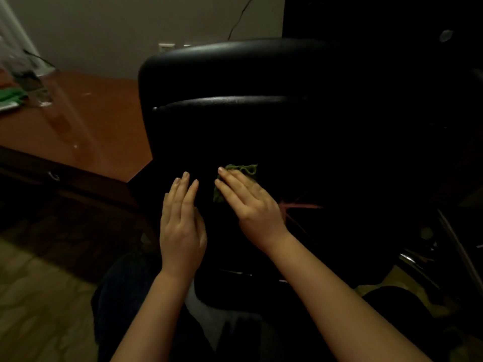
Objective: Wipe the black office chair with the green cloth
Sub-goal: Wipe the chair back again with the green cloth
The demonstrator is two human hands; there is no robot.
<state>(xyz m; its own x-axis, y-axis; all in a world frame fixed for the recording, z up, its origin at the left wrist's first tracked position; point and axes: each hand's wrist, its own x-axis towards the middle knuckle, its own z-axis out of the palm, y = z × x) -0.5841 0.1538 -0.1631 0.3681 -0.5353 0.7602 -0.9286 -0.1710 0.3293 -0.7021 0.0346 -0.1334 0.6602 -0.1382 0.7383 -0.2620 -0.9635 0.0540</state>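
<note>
The green cloth [243, 169] lay flat on the back of the black office chair [261, 126], low down and near the middle. The right hand [251, 202] pressed on it. Its fingers [231, 184] were straight and close together, not curled, and covered most of the cloth. Only the cloth's top edge and left edge peeked out past the fingertips. The left hand [181, 223] was just beside it, to the left. Its fingers were straight too and held nothing. I could not tell if it touched the chair. A brown desk [104, 121] stood left of the chair. A clear bottle [41, 84] and something green [11, 96] sat near the desk's far left edge.
</note>
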